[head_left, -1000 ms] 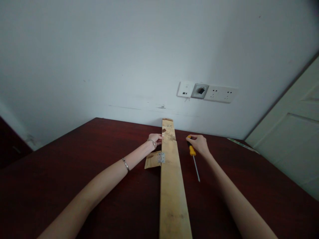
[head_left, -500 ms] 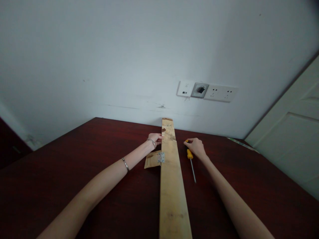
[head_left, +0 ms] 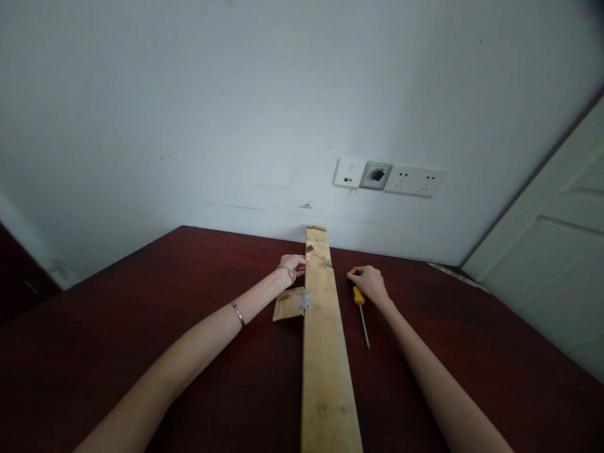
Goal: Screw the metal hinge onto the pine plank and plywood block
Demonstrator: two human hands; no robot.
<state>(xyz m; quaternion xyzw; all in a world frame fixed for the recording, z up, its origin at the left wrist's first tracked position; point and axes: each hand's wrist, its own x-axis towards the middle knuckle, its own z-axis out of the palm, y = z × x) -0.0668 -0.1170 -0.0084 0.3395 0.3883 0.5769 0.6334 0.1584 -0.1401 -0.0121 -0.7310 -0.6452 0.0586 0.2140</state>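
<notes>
A long pale wooden plank lies lengthwise across the dark red table, its far end at the wall. At its left edge, near that end, the fingers of my left hand are closed against the wood; their tips are partly hidden. A metal hinge joins the plank to a small wooden piece sticking out on the left. Right of the plank, my right hand is closed at the end of a screwdriver with a yellow and dark handle. Its shaft points towards me.
The dark red table meets a white wall. Sockets and switch plates are set in the wall to the right. A pale panelled door stands at the right, and a thin patterned strip lies along the table's far right edge.
The view has shifted slightly. Both hands, the plank and the screwdriver keep nearly the same places relative to each other.
</notes>
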